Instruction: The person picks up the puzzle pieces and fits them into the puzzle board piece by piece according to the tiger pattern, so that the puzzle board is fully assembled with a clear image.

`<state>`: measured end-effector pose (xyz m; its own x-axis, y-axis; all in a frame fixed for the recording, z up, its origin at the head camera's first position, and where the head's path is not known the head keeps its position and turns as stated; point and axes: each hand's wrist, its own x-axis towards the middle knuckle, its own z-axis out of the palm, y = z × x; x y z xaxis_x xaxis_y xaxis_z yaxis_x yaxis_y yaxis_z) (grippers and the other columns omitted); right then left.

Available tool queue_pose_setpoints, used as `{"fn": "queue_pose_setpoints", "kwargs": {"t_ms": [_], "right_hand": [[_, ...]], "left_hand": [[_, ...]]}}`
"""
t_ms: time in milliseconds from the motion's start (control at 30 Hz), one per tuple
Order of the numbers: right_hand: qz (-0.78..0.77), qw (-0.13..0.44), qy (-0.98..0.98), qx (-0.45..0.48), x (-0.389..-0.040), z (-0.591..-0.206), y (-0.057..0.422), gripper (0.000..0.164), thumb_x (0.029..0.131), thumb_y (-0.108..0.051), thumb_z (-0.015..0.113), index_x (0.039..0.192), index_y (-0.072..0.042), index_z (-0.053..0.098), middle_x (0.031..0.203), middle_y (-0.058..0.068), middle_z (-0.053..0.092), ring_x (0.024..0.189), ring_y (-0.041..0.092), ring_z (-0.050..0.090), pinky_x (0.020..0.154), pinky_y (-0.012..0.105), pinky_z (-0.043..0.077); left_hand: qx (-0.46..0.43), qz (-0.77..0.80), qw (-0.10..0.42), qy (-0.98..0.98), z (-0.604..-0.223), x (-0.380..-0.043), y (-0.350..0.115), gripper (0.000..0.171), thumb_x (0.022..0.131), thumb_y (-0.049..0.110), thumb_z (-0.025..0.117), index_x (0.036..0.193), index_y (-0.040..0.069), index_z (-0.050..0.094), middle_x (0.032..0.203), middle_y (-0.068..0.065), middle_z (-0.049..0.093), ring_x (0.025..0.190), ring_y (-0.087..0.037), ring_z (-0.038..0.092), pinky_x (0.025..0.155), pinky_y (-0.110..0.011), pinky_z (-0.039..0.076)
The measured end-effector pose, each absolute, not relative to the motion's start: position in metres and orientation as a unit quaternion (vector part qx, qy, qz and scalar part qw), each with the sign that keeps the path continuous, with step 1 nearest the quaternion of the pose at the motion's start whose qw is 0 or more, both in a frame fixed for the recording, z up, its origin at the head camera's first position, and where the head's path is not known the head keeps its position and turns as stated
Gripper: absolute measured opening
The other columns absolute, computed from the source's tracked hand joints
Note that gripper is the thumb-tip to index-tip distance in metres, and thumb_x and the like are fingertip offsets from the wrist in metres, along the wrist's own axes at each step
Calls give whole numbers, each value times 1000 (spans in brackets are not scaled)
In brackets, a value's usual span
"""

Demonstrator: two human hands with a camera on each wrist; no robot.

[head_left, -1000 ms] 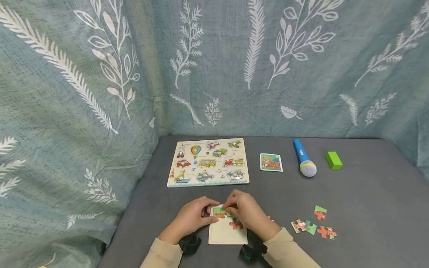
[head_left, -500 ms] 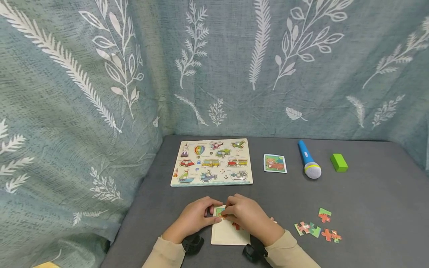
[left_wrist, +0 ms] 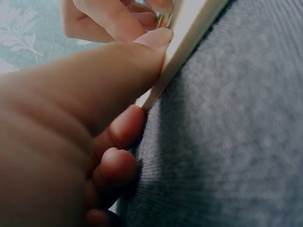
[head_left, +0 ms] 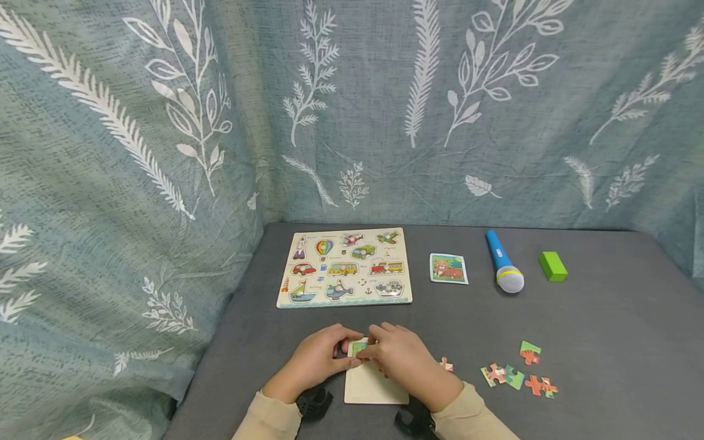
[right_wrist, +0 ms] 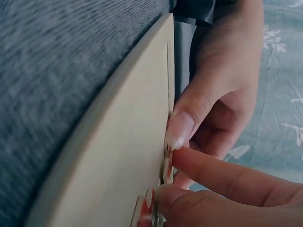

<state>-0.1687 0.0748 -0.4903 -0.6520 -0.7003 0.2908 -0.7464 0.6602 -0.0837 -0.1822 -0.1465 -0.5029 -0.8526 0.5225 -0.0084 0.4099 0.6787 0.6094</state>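
Note:
A pale wooden puzzle tray [head_left: 376, 390] lies on the table between the two hands. My left hand [head_left: 316, 360] grips its upper left corner, thumb on the rim and fingers at the edge. Over the tray's upper part, my right hand [head_left: 406, 360] pinches a small puzzle piece [right_wrist: 167, 165] near the left thumb, shown in the right wrist view. Another red piece [right_wrist: 143, 213] lies by the right fingertips there. A green patch of puzzle [head_left: 359, 347] shows at the corner; the right hand hides most of the other pieces in the tray.
Several loose puzzle pieces [head_left: 503, 375] lie to the right, and one piece [head_left: 447, 364] is beside the right wrist. Farther back are a vehicle peg board [head_left: 345, 267], a picture card [head_left: 448, 269], a blue toy microphone [head_left: 503, 263] and a green block [head_left: 552, 266].
My right hand has shifted slightly left and lower over the tray, covering more of the pieces in it. The left hand keeps its hold on the corner.

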Motion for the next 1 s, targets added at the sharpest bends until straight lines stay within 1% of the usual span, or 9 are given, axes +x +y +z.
{"fn": "queue_pose_setpoints", "kwargs": {"t_ms": [100, 167, 300, 400, 567, 733, 867, 1000], "right_hand": [[107, 117, -908, 387, -168, -491, 73, 35, 79, -10, 91, 105, -33, 85, 83, -8, 50, 69, 8, 38, 62, 21, 36], [107, 121, -911, 379, -168, -491, 72, 32, 81, -12, 90, 104, -34, 84, 84, -8, 51, 70, 8, 40, 62, 21, 37], [94, 130, -915, 371, -168, -492, 69, 22, 87, -20, 85, 103, -36, 84, 84, -7, 51, 70, 9, 40, 61, 22, 37], [88, 121, -916, 372, -168, -491, 70, 18, 91, -25, 81, 105, -36, 84, 83, -7, 49, 69, 10, 38, 61, 22, 35], [96, 100, -919, 370, -167, -490, 73, 25, 88, -20, 85, 109, -34, 84, 86, -7, 48, 71, 9, 35, 63, 23, 33], [97, 84, -919, 372, -167, -489, 75, 27, 89, -17, 85, 112, -32, 84, 90, -7, 50, 73, 9, 40, 64, 23, 37], [113, 53, -922, 366, -167, -487, 77, 32, 88, -14, 85, 115, -31, 83, 94, -7, 51, 76, 8, 42, 66, 23, 40], [124, 35, -925, 358, -169, -486, 79, 34, 89, -12, 84, 115, -33, 83, 92, -8, 49, 75, 8, 39, 65, 22, 38]], "left_hand": [[260, 312, 89, 910, -503, -182, -147, 42, 91, 27, 85, 129, 13, 74, 87, 11, 52, 70, -4, 44, 62, -27, 40], [262, 314, 86, 909, -502, -182, -147, 41, 91, 26, 86, 128, 13, 74, 87, 11, 52, 70, -4, 44, 62, -27, 40], [264, 314, 82, 908, -503, -183, -148, 41, 91, 26, 85, 128, 12, 74, 88, 12, 52, 70, -3, 45, 62, -27, 40], [265, 313, 85, 908, -504, -183, -148, 41, 91, 28, 85, 128, 13, 74, 88, 12, 52, 70, -3, 44, 62, -27, 40], [267, 315, 82, 907, -505, -183, -147, 41, 92, 30, 84, 127, 13, 74, 87, 12, 52, 70, -3, 44, 62, -27, 40], [260, 299, 65, 916, -505, -181, -144, 39, 92, 35, 84, 125, 15, 75, 84, 13, 50, 69, -3, 43, 62, -27, 39], [252, 287, 56, 923, -506, -181, -141, 38, 90, 33, 86, 123, 17, 76, 82, 13, 49, 68, -3, 43, 61, -27, 38], [249, 288, 58, 923, -506, -181, -141, 38, 89, 31, 87, 122, 17, 76, 82, 13, 49, 68, -3, 43, 60, -27, 37]]}}
